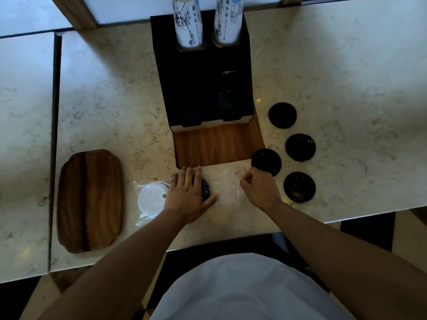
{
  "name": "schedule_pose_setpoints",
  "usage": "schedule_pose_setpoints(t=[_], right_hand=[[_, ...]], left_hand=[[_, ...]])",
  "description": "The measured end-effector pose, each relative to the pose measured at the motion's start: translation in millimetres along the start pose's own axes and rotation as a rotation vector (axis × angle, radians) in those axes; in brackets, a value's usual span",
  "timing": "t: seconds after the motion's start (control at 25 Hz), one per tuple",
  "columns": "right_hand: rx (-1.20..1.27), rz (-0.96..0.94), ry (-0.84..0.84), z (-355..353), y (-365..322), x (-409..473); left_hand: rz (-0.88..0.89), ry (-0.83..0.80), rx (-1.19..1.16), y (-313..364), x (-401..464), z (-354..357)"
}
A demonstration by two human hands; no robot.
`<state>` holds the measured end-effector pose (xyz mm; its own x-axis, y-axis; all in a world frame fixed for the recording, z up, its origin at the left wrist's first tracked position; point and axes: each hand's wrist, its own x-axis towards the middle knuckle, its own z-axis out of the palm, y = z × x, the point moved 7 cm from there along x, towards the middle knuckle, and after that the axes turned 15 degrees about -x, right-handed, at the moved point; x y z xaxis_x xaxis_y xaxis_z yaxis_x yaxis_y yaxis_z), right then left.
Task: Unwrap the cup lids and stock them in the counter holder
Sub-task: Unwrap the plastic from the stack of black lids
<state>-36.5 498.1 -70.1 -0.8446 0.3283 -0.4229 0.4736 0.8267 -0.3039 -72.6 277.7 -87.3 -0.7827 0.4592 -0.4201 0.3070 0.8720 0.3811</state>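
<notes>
My left hand (pixel 189 192) lies flat on a stack of black lids (pixel 206 190) that sits inside a clear plastic wrap (pixel 227 188) near the counter's front edge. The fingers of my right hand (pixel 258 185) are closed, pinching the open end of that wrap just right of the stack. Several loose black lids lie on the marble to the right, such as one (pixel 282 115) and another (pixel 299 187). The black counter holder (pixel 203 84) with a wooden front stands straight ahead, with a dark lid faintly visible in a slot. White lids (pixel 151 199) in their own wrap rest left of my left hand.
Two sleeves of printed paper cups (pixel 188 19) stand in the back of the holder. A wooden tray (pixel 90 200) lies at the left on the marble counter (pixel 346 77). A seam in the counter runs down the far left side.
</notes>
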Motion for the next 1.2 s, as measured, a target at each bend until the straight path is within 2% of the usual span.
schedule_pose_setpoints(t=[0.28,0.4,0.56,0.64,0.72,0.92,1.08,1.2], right_hand=[[0.063,0.046,-0.01,1.7,13.4,3.0],[0.147,0.066,0.049,-1.8,12.8,0.4],[0.163,-0.036,0.115,-3.8,-8.6,-1.5],[0.165,-0.089,0.069,5.5,-19.4,0.4],[0.24,-0.064,-0.008,17.5,-22.3,4.3],[0.715,0.203,-0.3,43.8,-17.1,11.8],[0.676,0.139,-0.468,50.9,-26.1,16.2],[0.633,0.065,-0.528,51.0,-40.2,15.3]], left_hand=[[0.002,-0.016,-0.03,-0.5,0.2,0.8],[-0.002,-0.007,-0.051,-1.3,0.5,0.4],[0.0,-0.007,-0.117,-3.0,-1.7,-1.2],[0.002,-0.012,-0.13,-1.9,-4.3,-2.1],[0.006,-0.007,-0.124,-0.7,-6.9,-4.0],[0.058,0.007,-0.067,-1.7,-14.6,-13.6],[-0.044,-0.005,0.02,-23.7,-24.3,-20.2],[-0.106,-0.038,0.11,-35.5,-29.0,-18.6]])
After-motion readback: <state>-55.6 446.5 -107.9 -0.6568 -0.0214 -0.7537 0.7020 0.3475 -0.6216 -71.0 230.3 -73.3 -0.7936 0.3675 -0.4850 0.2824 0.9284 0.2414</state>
